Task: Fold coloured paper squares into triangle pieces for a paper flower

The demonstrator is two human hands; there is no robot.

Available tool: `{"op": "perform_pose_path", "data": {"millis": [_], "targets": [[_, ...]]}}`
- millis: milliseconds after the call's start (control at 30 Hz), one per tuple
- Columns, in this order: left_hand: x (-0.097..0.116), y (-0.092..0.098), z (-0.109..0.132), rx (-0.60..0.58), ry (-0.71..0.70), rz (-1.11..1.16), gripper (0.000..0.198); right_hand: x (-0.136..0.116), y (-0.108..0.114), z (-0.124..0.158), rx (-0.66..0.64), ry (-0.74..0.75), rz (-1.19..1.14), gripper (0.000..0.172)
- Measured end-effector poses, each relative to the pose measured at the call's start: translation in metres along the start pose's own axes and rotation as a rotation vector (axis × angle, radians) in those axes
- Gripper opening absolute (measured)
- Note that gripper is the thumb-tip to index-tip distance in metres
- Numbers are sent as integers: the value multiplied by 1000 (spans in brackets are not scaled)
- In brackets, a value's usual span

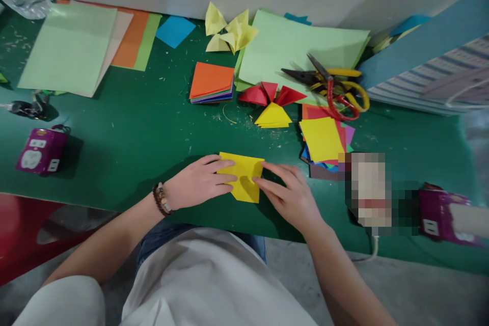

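In the lower middle of the frame, a yellow folded paper (246, 165) lies flat on the green table (133, 127), close to the near edge. Both hands are on it.

The left hand (198, 182) lies open, with its fingers stretched out flat over the left part of the paper. It seems to hold the paper down so it cannot slide. A bead bracelet (162, 198) sits on that wrist. The right hand (292, 197) is open too, fingers a little spread. Its fingertips (256, 181) push on the right side of the paper, probably to press a fold flat. Neither hand pinches or lifts anything.

More paper waits just above the hands, likely kept there to be easy to reach. There is a stack of small squares with orange on top (212, 81) in the middle. To the right are red folded pieces (269, 93), a pile of yellow folded triangles (273, 116), and a yellow square (321, 138) on a mixed-color pile. Scissors (332, 89) with red and yellow handles rest on light green sheets (301, 48) at the upper right, well apart from the hands. Pale yellow folded shapes (229, 33) sit at the top middle. Big paper sheets (69, 46) lie at the upper left, and a purple box (40, 150) stands at the left edge.
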State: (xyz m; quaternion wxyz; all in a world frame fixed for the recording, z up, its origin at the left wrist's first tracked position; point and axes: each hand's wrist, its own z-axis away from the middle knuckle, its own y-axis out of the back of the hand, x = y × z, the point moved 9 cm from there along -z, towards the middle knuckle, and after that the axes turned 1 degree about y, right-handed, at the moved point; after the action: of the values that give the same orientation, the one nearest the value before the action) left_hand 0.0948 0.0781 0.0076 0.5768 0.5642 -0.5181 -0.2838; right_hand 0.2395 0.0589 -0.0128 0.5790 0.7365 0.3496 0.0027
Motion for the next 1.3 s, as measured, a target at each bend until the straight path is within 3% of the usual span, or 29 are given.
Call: {"op": "perform_pose_path", "data": {"millis": [167,367,467,567,700,800,1167,1300], "targets": [[11,-6,10,-30,67,-94,29,-16,-4,7,-47,46,-81,30],[13,-14,22,-95,93,35,35,-13,9,17,-2,5,-109,32],[8,-12,22,-75,114,90,37,-19,15,10,68,9,27,18],[0,-9,22,-29,161,136,42,-40,2,-12,29,156,82,4],[-6,-8,23,37,199,138,42,-58,-23,-43,-32,336,145,25],[-5,-9,24,45,187,123,39,-60,-31,-49,-59,388,142,30],[-2,-15,26,-18,125,145,41,-59,-23,-22,-163,368,42,31],[3,-18,26,-51,73,88,35,-34,1,-3,-74,243,-4,7]]}}
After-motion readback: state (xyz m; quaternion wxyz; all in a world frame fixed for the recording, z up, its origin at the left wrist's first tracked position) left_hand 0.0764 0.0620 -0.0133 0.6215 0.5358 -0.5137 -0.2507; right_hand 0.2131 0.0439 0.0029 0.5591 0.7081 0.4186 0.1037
